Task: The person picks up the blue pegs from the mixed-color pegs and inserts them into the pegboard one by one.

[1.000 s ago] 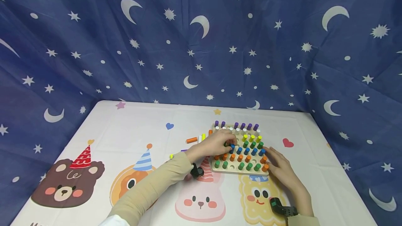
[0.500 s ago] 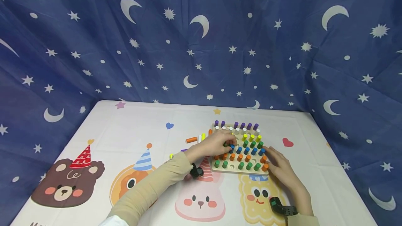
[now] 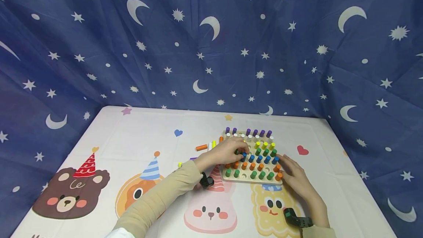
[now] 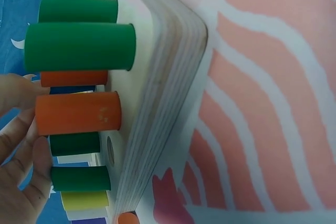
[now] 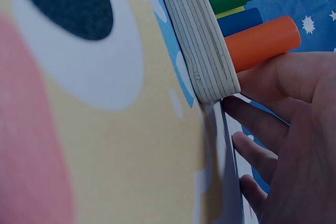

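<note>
A wooden pegboard [image 3: 249,181] lies on the table, with rows of purple, white, yellow, green, blue and orange pegs standing in its holes. My left hand [image 3: 227,151] reaches over its left part and pinches a blue peg [image 3: 243,157] at the left of the blue row between thumb and finger. In the left wrist view, those fingers show behind an orange peg [image 4: 79,113] and green pegs. My right hand [image 3: 297,179] rests at the board's right edge, fingers extended. Its thumb lies by the corner orange peg [image 5: 265,43] in the right wrist view.
Loose pegs lie left of the board: an orange peg [image 3: 201,147], a white peg [image 3: 210,146], a yellow peg [image 3: 214,144] and others partly hidden by the left arm. The tablecloth [image 3: 148,127] carries cartoon animals. A blue star-patterned curtain [image 3: 211,47] hangs behind.
</note>
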Demonstrator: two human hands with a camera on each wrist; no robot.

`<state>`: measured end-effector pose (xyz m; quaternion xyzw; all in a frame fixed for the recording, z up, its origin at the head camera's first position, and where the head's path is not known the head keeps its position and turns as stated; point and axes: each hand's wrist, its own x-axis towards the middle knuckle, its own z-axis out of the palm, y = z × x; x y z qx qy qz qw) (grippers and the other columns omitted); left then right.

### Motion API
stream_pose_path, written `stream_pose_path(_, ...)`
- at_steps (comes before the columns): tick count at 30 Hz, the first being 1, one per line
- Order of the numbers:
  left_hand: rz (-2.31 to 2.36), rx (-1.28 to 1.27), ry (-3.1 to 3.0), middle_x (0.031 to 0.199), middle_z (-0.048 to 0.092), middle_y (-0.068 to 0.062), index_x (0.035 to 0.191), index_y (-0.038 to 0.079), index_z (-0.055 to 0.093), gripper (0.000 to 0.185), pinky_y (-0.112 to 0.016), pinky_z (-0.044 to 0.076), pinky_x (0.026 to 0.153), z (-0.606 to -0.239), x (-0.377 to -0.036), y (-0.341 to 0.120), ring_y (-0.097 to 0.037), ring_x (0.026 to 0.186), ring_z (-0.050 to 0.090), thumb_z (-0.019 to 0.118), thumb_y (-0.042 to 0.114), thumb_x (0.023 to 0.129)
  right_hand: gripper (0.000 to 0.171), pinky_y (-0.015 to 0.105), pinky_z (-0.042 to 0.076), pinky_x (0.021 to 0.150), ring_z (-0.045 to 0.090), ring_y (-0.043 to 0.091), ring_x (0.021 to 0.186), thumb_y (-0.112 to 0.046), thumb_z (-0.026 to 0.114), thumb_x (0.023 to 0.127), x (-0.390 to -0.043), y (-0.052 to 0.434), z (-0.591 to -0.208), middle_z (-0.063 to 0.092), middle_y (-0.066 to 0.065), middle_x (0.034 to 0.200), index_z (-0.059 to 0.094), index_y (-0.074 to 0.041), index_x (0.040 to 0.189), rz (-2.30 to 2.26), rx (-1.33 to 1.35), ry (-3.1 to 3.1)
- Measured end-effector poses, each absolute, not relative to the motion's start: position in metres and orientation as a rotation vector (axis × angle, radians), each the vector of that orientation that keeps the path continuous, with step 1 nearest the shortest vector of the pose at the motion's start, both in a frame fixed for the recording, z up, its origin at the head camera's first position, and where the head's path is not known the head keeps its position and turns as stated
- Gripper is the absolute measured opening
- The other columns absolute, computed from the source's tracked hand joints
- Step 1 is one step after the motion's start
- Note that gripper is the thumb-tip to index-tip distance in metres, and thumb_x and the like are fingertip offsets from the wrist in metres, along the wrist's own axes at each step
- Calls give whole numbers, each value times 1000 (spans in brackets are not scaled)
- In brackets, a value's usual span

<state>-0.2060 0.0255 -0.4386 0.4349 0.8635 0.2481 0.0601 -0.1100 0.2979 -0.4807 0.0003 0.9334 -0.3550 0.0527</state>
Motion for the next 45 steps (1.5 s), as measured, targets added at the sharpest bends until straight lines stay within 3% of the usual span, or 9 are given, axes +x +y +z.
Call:
stream_pose_path(25,814,1298,2599,101,63,2,106,19,69,20,-22,45,85,-441,-206,23,-10,92,57,66,11,88,55,75,15,106,18,51,142,-11,52,92,-110,297,-481,23,27,155,39,-10,146,-1089,24,2828)
stream_pose_path(45,1005,1170,2636,114,64,2,115,17,65,23,-27,50,88,-429,-186,-1,-13,104,60,63,19,93,56,75,16,106,18,52,141,-11,53,93,-110,298,-482,23,27,155,38,-10,146,-1078,5,2839)
